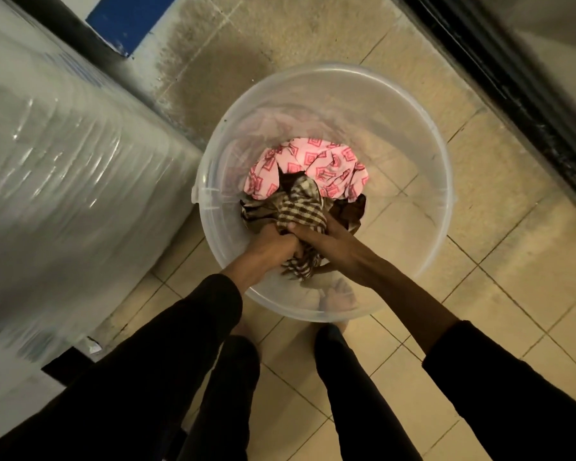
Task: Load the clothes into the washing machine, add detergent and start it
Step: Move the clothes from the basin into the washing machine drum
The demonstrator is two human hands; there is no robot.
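Note:
A clear plastic bucket (423,161) stands on the tiled floor in front of my feet. Inside it lie a pink patterned cloth (316,161), a brown-and-cream checked cloth (300,207) and some dark brown fabric (350,211). Both my hands reach into the bucket. My left hand (273,242) grips the near part of the checked cloth. My right hand (326,241) holds the same cloth from the right, thumb on top. The washing machine (64,181), white and wrapped in shiny plastic film, fills the left side.
Beige floor tiles (496,277) surround the bucket. A dark door frame or threshold (529,78) runs along the upper right. A blue panel (130,18) shows at the top left behind the machine. My dark-trousered legs stand just below the bucket.

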